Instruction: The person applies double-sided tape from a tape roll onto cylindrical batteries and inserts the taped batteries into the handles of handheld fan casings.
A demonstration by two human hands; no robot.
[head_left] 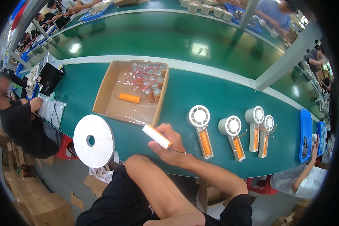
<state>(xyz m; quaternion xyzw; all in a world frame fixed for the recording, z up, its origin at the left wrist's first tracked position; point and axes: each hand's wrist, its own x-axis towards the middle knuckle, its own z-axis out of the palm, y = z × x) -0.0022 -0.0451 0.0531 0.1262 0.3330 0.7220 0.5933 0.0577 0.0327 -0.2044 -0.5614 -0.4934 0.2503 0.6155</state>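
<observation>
My right hand (170, 145) is closed round an orange battery pack (169, 145) with a white adhesive strip along its upper face. The thumb presses its near side and the fingers wrap the far side. A short thin wire trails from the pack's right end near my wrist. Left of the hand stands a large roll of white foam tape (101, 141), with a loose tail at its lower right. Just beyond the hand is an open cardboard box (113, 107) holding several wired cylindrical cells (153, 79) and one orange battery pack (129, 98). My left hand is out of view.
Several white round fan-like units (199, 116) with orange packs in their handles lie at the right of the green table (180, 83). A blue tray (306, 135) stands at the right end, and a black-and-white box (52, 73) at the left. Co-workers sit on both sides.
</observation>
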